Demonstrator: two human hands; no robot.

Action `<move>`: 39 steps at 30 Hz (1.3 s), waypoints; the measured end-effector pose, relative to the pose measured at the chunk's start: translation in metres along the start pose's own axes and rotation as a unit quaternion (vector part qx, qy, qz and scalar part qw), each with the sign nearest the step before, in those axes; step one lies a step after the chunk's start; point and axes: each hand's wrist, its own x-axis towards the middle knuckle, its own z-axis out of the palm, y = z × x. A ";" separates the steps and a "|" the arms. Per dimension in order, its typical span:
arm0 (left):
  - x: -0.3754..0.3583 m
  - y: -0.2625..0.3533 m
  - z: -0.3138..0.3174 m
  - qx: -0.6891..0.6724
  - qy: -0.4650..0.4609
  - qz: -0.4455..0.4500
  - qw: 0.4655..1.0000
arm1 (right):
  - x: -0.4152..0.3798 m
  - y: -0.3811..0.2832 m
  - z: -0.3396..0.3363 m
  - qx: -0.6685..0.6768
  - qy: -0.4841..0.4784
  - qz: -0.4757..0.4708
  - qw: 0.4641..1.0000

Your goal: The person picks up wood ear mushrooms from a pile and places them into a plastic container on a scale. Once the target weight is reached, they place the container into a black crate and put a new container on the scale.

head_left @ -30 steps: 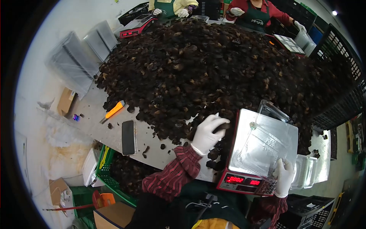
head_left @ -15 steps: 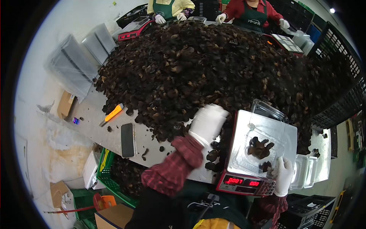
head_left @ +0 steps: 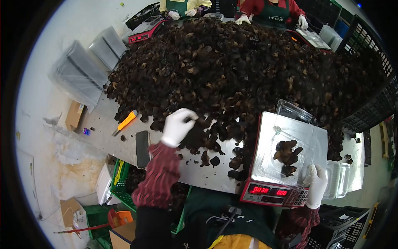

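A huge heap of dark dried fungus (head_left: 232,70) covers the steel table (head_left: 199,172). My left hand (head_left: 177,125), in a white glove, rests on the heap's near left edge with fingers curled into the pieces. My right hand (head_left: 316,185), also gloved, holds the near right corner of a clear plastic clamshell box (head_left: 290,155). The box lies open on a red digital scale (head_left: 273,194) and contains a few fungus pieces (head_left: 288,155). The scale's red digits are lit.
A black phone (head_left: 142,148) and an orange utility knife (head_left: 124,121) lie left of my hand. Stacked clear boxes (head_left: 338,179) stand right of the scale. Two other gloved people (head_left: 269,10) work at the far side. Black crates (head_left: 373,83) line the right; a green crate (head_left: 124,182) sits below.
My left hand dropped fungus into the box on the scale, then moved left onto the heap's near edge. The scale reading rose. My right hand stayed on the box.
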 end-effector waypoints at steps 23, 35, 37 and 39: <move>-0.021 -0.026 0.061 0.145 0.053 -0.036 0.987 | -0.009 -0.001 -0.011 -0.023 0.074 0.004 0.997; -0.060 0.005 0.076 0.164 -0.134 -0.043 0.976 | -0.009 -0.004 0.006 -0.080 0.044 -0.044 0.995; -0.055 -0.009 0.079 0.095 -0.056 -0.004 0.994 | -0.010 -0.005 0.006 -0.029 0.016 0.014 0.999; -0.041 0.003 0.071 0.042 -0.029 -0.027 0.998 | -0.008 0.007 0.009 -0.034 0.033 -0.013 0.999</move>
